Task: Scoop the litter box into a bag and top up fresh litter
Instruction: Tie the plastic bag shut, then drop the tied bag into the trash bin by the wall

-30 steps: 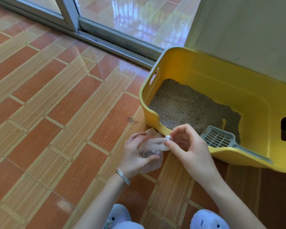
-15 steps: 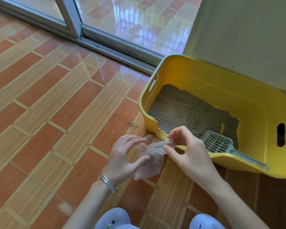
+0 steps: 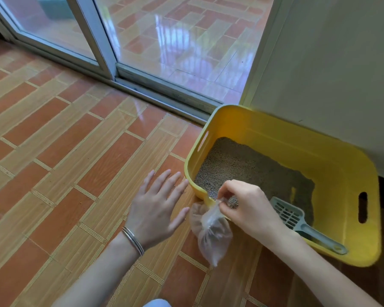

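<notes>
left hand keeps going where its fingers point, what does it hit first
Probably the left wall of the yellow litter box, just beyond the left hand; depth is unclear, so it might slip past.

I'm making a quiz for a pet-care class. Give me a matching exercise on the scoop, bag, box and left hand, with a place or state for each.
Things:
1 scoop
2 bag
3 box
4 left hand

Places or states:
A fingers spread, over the floor
B lies inside the box
C pinched at its top by the right hand
D stands by the wall

Pairs: 1-B; 2-C; 3-D; 4-A
</notes>
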`<state>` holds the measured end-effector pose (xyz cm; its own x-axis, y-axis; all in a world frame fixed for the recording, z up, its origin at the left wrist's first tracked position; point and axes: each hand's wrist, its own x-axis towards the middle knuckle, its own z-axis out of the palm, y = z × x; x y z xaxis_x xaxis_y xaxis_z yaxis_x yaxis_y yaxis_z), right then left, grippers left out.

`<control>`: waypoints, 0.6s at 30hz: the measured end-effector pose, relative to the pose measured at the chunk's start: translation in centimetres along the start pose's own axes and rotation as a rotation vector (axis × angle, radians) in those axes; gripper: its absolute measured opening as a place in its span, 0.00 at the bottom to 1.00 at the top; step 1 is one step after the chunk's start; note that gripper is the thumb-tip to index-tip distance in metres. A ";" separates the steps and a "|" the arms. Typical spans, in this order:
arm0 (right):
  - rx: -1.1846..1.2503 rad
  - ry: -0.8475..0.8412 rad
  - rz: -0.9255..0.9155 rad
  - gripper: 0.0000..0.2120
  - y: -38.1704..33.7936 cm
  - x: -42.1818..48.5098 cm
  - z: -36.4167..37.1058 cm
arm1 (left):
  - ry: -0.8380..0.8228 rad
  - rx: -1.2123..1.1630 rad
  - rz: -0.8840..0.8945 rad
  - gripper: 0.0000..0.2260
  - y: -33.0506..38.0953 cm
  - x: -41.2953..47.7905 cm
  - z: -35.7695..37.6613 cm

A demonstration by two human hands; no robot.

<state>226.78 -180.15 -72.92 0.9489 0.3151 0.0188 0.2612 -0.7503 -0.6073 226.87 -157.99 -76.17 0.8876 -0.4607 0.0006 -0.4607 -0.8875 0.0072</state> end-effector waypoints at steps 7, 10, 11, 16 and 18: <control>0.138 -0.173 -0.020 0.03 -4.8 0.3 -6.0 | -0.180 -0.001 -0.028 0.27 -0.9 0.4 -10.6; 0.030 -0.206 -0.093 0.04 -8.0 0.8 -10.5 | -0.220 -0.012 -0.031 0.27 -1.3 0.6 -17.2; -0.015 -0.186 -0.121 0.05 -9.2 1.1 -12.2 | -0.239 -0.015 -0.039 0.28 -1.4 0.7 -19.5; -0.183 -0.052 -0.253 0.03 -16.3 1.9 -21.8 | -0.243 -0.055 -0.027 0.27 -1.3 1.8 -31.5; -0.235 -0.029 -0.277 0.04 -19.0 2.0 -26.1 | -0.214 -0.075 0.000 0.27 -1.0 2.4 -36.4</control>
<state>228.35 -180.43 -40.64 0.8321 0.5386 0.1325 0.5442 -0.7464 -0.3831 229.54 -157.92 -39.81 0.8632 -0.4585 -0.2115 -0.4519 -0.8884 0.0816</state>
